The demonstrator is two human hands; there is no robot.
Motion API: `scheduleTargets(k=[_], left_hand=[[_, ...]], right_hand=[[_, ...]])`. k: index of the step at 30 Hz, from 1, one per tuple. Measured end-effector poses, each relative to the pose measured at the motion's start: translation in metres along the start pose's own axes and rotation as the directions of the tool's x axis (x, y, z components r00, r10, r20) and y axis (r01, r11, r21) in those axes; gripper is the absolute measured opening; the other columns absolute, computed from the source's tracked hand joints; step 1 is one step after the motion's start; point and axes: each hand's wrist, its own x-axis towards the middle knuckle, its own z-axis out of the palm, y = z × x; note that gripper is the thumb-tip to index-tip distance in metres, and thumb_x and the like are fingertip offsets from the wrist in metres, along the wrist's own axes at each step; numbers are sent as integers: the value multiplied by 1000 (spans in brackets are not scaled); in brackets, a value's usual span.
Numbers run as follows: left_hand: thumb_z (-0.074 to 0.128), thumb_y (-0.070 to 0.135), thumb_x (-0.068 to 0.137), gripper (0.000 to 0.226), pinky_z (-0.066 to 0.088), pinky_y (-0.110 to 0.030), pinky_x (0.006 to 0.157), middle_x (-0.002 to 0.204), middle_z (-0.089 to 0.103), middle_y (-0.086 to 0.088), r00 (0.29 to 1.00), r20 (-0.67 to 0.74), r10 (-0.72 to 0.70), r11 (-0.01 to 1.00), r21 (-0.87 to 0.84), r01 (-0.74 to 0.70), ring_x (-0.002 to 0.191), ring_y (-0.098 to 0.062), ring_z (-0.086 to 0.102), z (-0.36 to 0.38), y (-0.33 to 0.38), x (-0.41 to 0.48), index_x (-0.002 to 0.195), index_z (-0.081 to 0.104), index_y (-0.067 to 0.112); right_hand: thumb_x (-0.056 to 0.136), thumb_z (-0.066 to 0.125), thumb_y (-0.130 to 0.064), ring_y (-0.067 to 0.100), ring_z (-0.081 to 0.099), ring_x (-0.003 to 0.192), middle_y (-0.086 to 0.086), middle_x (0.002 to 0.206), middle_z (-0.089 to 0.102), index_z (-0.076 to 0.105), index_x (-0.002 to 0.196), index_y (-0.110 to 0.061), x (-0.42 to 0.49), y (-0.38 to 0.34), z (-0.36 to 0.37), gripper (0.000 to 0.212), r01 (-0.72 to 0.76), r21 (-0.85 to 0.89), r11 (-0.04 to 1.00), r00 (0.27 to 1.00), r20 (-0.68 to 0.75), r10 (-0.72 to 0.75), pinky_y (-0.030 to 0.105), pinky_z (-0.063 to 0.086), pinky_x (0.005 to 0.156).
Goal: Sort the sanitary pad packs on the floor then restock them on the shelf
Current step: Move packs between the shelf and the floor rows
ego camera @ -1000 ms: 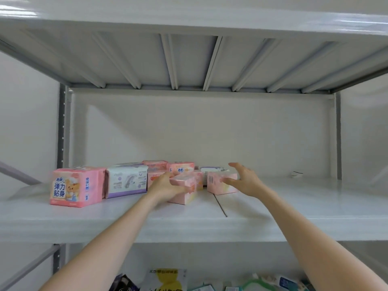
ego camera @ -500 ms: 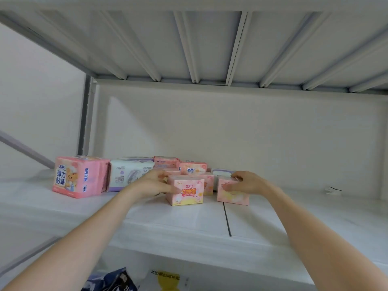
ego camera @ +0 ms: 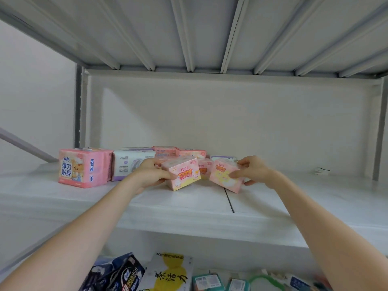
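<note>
Shelf (ego camera: 168, 208) of white metal fills the view, with the ribbed underside of the upper board (ego camera: 210, 32) across the top. A grey post (ego camera: 78, 106) stands at back left and a white wall (ego camera: 231, 118) is behind. A seam in the shelf board runs front to back, just right of middle.

Below the board's front edge lie a dark blue pack (ego camera: 117, 274), a white-and-yellow pack (ego camera: 171, 274) and teal packs (ego camera: 206, 282). More sit to their right, too blurred to tell apart.

On the board, left side, a big pink bear pack (ego camera: 84, 166) stands upright. A white-and-purple pack (ego camera: 130, 166) is just beside it on the right, touching or nearly so. Behind the hands is a cluster of small pink back packs (ego camera: 178, 151), count unclear.

Both bare forearms reach in from below. The left hand (ego camera: 151, 173) grips the orange-label pink pack (ego camera: 184, 175) by its left end, fingers curled round it, thumb in front. The pack is tilted and I cannot tell whether it touches the board. The right hand (ego camera: 254, 170) pinches the pale pink pack (ego camera: 223, 177) at its right end, fingers on top and front, thumb under. This pack is also tilted, its low corner by the seam.

A third small pink pack (ego camera: 204, 170) sits between the two held ones. A tiny dark-and-white scrap (ego camera: 321, 171) lies on the board far right, well apart.
</note>
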Motion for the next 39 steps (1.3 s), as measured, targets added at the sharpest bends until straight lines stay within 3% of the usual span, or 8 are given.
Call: scheduleTargets(k=[4, 7, 13, 16, 20, 24, 34, 39], left_hand=[[84, -1, 66, 43, 53, -39, 96, 99, 73, -10, 999, -1, 41, 999, 4, -41, 100, -22, 69, -2, 1, -14, 101, 62, 11], [86, 4, 64, 56, 52, -29, 84, 106, 71, -9, 993, -8, 121, 992, 41, -120, 101, -20, 67, -2, 0, -28, 113, 59, 14], [88, 12, 64, 57, 49, -26, 77, 103, 66, 2, 969, -82, 232, 971, 70, -226, 94, -12, 64, -3, 1, -63, 111, 55, 17], [88, 16, 65, 54, 44, -19, 69, 100, 64, 12, 957, -93, 274, 961, 68, -268, 93, -2, 62, -6, 6, -85, 104, 53, 25], [87, 15, 67, 54, 48, -25, 78, 107, 63, 8, 947, -100, 304, 952, 69, -298, 97, -7, 64, -11, 8, -116, 107, 53, 23], [86, 21, 69, 53, 42, -14, 67, 105, 60, 15, 943, -137, 303, 950, 117, -288, 88, 11, 57, -13, 10, -157, 110, 53, 24], [86, 28, 65, 49, 42, -16, 67, 99, 62, 21, 978, -116, 174, 972, 180, -151, 87, 7, 61, -11, -41, -268, 97, 50, 37], [88, 26, 55, 56, 50, -22, 70, 101, 64, 16, 995, -83, 55, 986, 161, -41, 91, 0, 63, -1, -78, -328, 96, 51, 34]], right_hand=[[68, 86, -17, 22, 64, 91, 8, 105, 63, 62, 96, -16, -30, -7, 5, 37, 12, 108, 994, 998, -62, -5, 40, 59, 75], [68, 86, -16, 18, 65, 81, 6, 96, 65, 63, 97, -15, -55, -15, 10, 37, 28, 187, 982, 992, -123, -5, 42, 59, 76], [66, 86, -16, 24, 69, 85, 5, 96, 67, 60, 87, -23, -107, -27, 25, 34, 83, 310, 947, 962, -274, 6, 47, 60, 76], [64, 87, -17, 24, 68, 82, 4, 97, 67, 62, 99, -14, -132, -35, 30, 43, 76, 346, 935, 948, -314, 39, 46, 60, 75], [64, 88, -20, 25, 70, 90, 4, 100, 68, 62, 110, -11, -163, -42, 30, 53, 88, 365, 927, 941, -335, 43, 44, 60, 76], [67, 86, -18, 26, 69, 92, 0, 96, 66, 61, 109, -9, -197, -48, 28, 50, 126, 355, 926, 939, -343, 4, 45, 60, 78], [68, 84, -22, 21, 65, 100, 1, 111, 63, 57, 120, -13, -293, -14, 39, 60, 70, 316, 946, 962, -273, 20, 47, 56, 88], [67, 84, -21, 14, 65, 92, -3, 110, 62, 52, 115, -24, -368, 16, 54, 58, -19, 256, 967, 973, -217, 76, 31, 59, 68]])
